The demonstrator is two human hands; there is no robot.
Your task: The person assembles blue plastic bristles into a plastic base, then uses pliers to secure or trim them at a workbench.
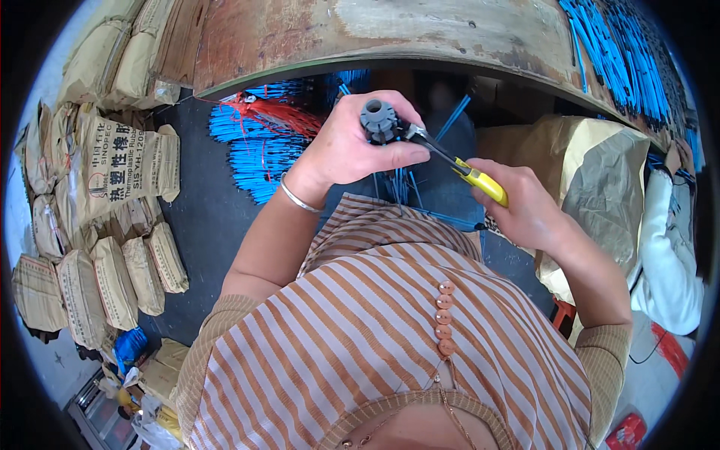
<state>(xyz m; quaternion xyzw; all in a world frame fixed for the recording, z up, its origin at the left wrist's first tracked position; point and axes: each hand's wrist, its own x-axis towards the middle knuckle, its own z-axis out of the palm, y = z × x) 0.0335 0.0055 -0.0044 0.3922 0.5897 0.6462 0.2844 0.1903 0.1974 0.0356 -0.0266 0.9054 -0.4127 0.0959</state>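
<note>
My left hand (pixel 352 146) is wrapped around a dark grey plastic part (pixel 379 124), roughly cylindrical, with a round hole in its top end and notches around its rim. My right hand (pixel 529 206) grips yellow-handled pliers (pixel 484 184). Their dark metal jaws reach to the right side of the grey part, beside my left thumb; exactly what lies between the jaws is too small to tell. Thin blue rods with dark ends (pixel 409 187) hang below my left hand, above my lap. Another couple of blue rods (pixel 454 116) slant up behind the pliers.
A worn wooden tabletop (pixel 360 34) crosses the far side, with many blue rods (pixel 622 60) at its right. Bundled blue rods (pixel 259 154) and red strands (pixel 281 116) lie at left. Brown sacks (pixel 112 157) are stacked further left. A large paper bag (pixel 600 165) stands right.
</note>
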